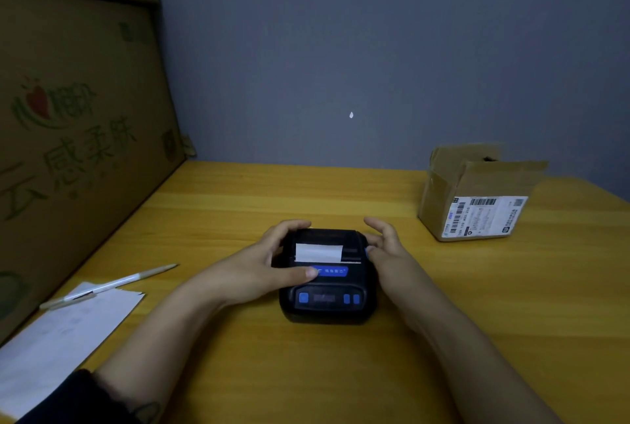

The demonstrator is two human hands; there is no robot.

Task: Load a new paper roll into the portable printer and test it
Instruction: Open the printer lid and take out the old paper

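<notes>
The left hand (269, 263) wraps the left flank of the portable printer (327, 277), fingers curled over its far top edge and the thumb laid across the blue label strip on the lid, so it holds the body steady. The right hand (381, 243) sits at the printer's right side with its fingers loosely spread; the thumb touches a small blue tab there, but I cannot tell whether it grips or only rests.

The printer lies flat on the counter (477, 321), near its middle and close to the person. A short tongue of white paper (318, 252) stands out of the slot beside the serrated tear bar, so the roll seems already seated and the lid shut; testing looks like the remaining step.

It should handle as a compact, rigid block: matte black plastic with rounded corners, probably light enough for one hand, and not slippery. The flanks are the sensible hold, clear of the blue buttons (351, 298) and small dark display on the front panel. The paper is thin and limp and would tear readily against the bar.

Further out, the counter is smooth yellow wood grain. A slim pen (112, 284) lies across a white sheet (68, 338) to the left, beneath large printed cartons (75, 137). An opened small cardboard box (477, 198) with a shipping label stands well apart at the right.
</notes>
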